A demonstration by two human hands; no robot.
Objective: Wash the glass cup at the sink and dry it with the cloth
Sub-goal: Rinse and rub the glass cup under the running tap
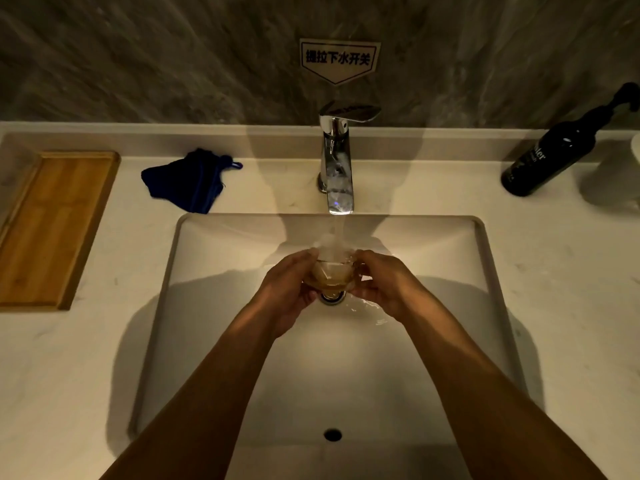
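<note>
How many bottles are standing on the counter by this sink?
1. A dark pump bottle stands on the counter at the far right, behind the sink. More may lie beyond the picture's right edge.

Bathroom or washroom vanity, dim warm light: white rectangular sink [485, 258] set in a pale bench [86, 358], chrome tap [336, 161] running, grey marble-look wall [156, 57] with a Chinese drain-switch sticker [338, 60], black pump bottle [554, 150].

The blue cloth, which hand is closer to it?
Left. The left hand holds the glass cup on the side of the blue cloth; the right hand grips the cup's far side.
</note>
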